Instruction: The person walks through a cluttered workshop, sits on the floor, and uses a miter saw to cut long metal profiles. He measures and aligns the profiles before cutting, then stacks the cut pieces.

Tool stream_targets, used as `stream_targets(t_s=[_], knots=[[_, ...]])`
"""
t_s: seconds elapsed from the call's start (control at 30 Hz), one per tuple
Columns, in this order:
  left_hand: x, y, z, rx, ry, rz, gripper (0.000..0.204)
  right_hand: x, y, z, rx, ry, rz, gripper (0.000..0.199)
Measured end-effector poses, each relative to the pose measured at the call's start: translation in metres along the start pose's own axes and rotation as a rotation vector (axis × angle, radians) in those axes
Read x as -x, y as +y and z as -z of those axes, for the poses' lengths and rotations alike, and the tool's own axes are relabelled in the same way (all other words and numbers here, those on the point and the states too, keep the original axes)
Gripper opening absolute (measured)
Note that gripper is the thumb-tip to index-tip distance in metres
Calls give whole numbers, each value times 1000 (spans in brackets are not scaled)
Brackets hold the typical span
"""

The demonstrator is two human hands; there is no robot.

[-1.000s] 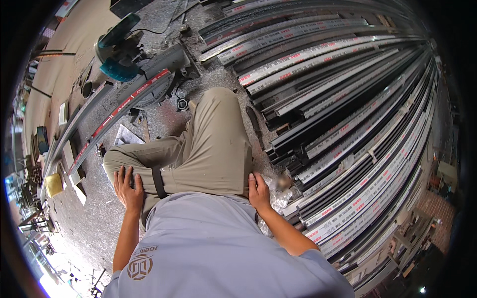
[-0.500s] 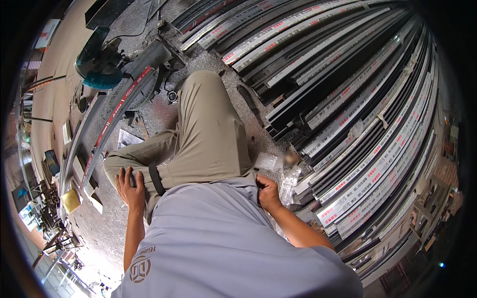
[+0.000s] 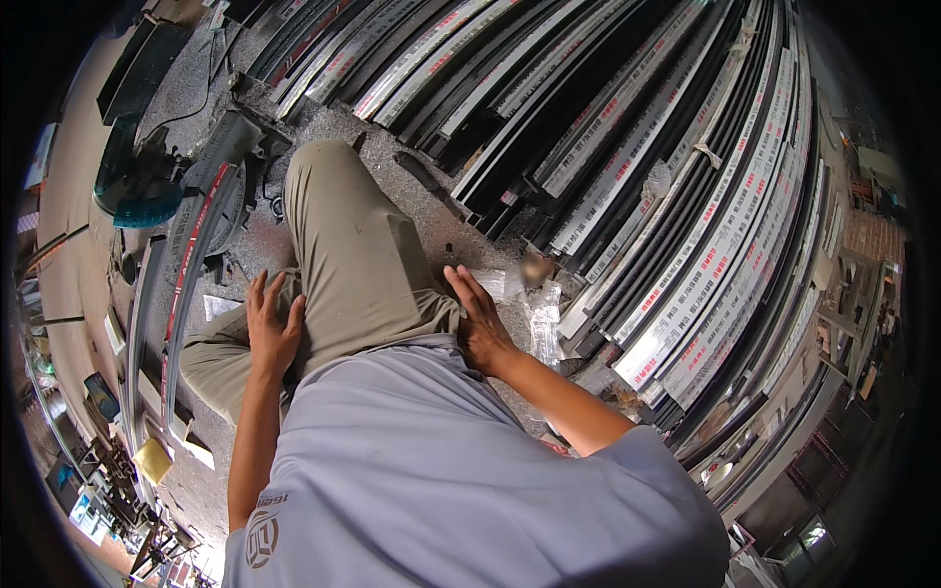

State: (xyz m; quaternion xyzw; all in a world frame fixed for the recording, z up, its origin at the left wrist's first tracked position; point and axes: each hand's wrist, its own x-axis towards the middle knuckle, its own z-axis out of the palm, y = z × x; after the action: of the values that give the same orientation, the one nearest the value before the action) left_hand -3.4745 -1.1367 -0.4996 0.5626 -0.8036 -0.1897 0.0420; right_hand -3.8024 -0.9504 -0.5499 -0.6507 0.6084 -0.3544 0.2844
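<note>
My left hand has its fingers spread and holds nothing. It is over the bent left leg of my khaki trousers; whether it touches the cloth is hard to tell. Beside my right thigh, my right hand is open, its fingers stretched forward and its palm near the trousers by the hip. Nothing shows in it, though part of the palm is hidden. Crumpled clear plastic wrap lies on the floor just right of that hand.
Long metal profiles in printed film fill the right side, their ends toward me. At the left stands a cut-off saw with a teal guard, a red-striped bar beside it. A yellow pad lies farther left.
My left hand has come off the outer thigh and spread its fingers. The right hand, curled at my hip before, has opened and stretched forward. The view has swung to the right.
</note>
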Motion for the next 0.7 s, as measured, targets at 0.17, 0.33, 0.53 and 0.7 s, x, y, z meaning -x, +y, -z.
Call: stream_targets(t_s=[0.17, 0.33, 0.53, 0.7], knots=[[-4, 8, -12, 67, -32, 7, 44, -14, 6, -7, 157, 89, 26, 49], [4, 8, -12, 147, -1, 71, 39, -9, -3, -13, 253, 308, -64, 31], [5, 7, -17, 118, -11, 115, 42, -8, -10, -9, -101, 290, -107, 40], [7, 2, -14, 114, -34, 108, 45, -5, -11, -11, 12, 242, -103, 35]])
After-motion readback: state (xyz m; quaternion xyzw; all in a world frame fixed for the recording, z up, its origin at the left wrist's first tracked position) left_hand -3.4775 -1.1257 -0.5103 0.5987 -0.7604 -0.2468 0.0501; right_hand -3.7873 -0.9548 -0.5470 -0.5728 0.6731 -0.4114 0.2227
